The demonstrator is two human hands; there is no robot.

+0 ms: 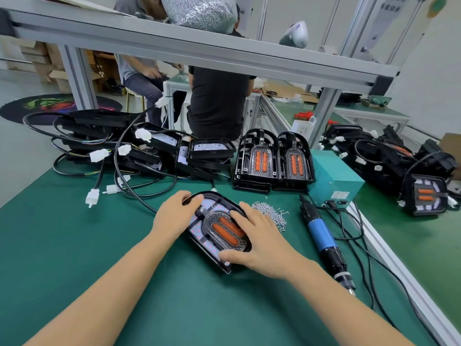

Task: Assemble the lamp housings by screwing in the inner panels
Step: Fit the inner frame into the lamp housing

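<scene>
Now two hands (174, 216) (259, 245) press one lamp housing (212, 255); screws (270, 212) maybe dozens.

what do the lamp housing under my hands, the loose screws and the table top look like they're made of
Lamp housing: likely moulded black plastic, going by its semi-gloss rim.
Its inner panel: seemingly clear textured plastic over orange strips.
Screws: metal, bright silvery shine.
Table top: matte green mat, possibly rubber; uniform, no glare.
</scene>
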